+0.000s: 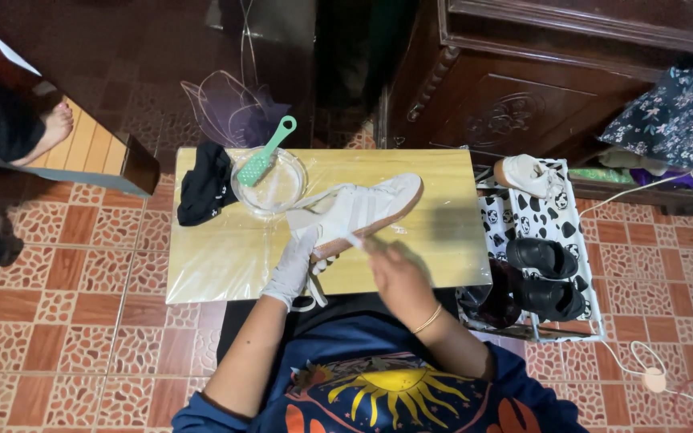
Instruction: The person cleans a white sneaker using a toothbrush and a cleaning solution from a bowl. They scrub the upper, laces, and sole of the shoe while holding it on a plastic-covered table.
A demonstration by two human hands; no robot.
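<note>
My gloved left hand [294, 269] grips the white sneaker [358, 210] over the counter [435, 240]; my right hand [391, 269] pinches a small white tool against its side.

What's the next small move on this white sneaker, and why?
Probably keep working the right hand along the sole edge of the white sneaker, which the gloved left hand steadies over the table. The green brush lies in the glass bowl, unused; what the blurred right hand holds is unclear.

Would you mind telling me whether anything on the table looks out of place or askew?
Only slightly: the green brush rests tilted in the clear glass bowl, its handle sticking out over the rim, and the black cloth droops over the table edge.
</note>
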